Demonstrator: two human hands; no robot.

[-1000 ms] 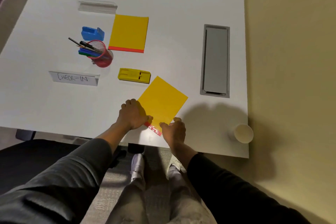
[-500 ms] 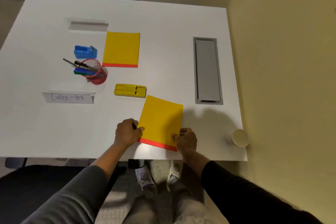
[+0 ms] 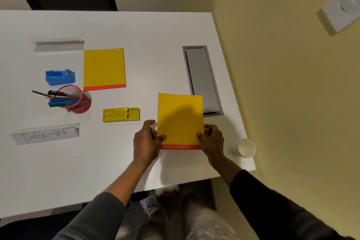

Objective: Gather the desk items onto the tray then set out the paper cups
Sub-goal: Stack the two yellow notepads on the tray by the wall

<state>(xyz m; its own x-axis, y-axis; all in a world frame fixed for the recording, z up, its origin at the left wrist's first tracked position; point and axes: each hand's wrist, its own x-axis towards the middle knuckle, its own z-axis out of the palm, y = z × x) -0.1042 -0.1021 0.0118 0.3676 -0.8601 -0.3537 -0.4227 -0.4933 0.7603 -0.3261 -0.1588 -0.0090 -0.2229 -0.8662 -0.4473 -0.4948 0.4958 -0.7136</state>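
Yellow pad (image 3: 180, 121) with orange strip, gripped at both side edges – left hand (image 3: 146, 142) and right hand (image 3: 211, 142), fingers (image 3: 200, 134) closed on it – near the desk's (image 3: 155, 31) front right. Just right: paper cup (image 3: 246, 148). Left: yellow stapler (image 3: 121, 114).

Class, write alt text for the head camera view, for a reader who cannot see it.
Two hands, left hand and right hand, grip a yellow notepad by its sides over a white desk. Left of them lie a yellow stapler, a red pen cup and a CHECK-IN sign; a paper cup stands at the right.
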